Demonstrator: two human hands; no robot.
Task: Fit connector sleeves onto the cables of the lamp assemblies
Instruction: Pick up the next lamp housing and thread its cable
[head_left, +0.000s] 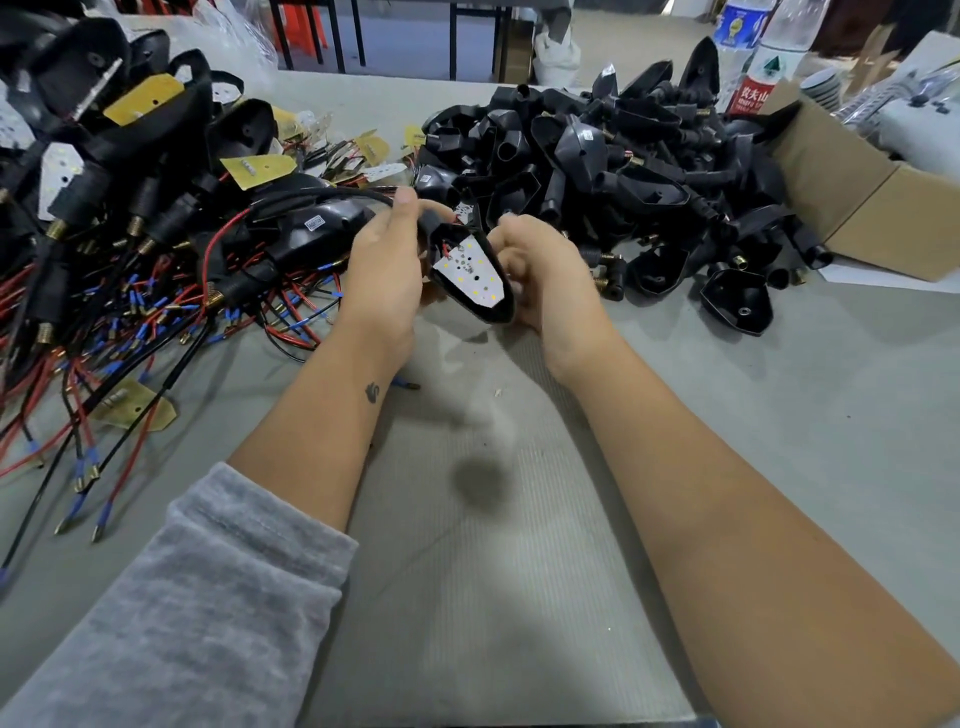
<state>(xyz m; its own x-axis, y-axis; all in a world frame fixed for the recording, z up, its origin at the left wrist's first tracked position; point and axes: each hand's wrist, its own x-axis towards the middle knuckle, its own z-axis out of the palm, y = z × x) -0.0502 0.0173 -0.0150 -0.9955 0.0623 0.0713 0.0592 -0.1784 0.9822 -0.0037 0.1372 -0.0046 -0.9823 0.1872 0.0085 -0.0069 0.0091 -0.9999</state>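
Gripping one lamp between them, both hands hover just above the counter, close together with the lamp bridging the gap. The left hand curls around the lamp's narrow neck, thumb up near the top, where a black cable leaves the housing and arcs away to the left. The right hand wraps the far side of the black housing, fingers bent against its edge. The lamp faces up, its white LED board showing, with short red wires at the upper end. Left of the left hand lies a tangle of wired lamps with red and black leads tipped in blue sleeves. Beyond the right hand sits a heap of empty black housings, with a cardboard box further right and bottles behind it.
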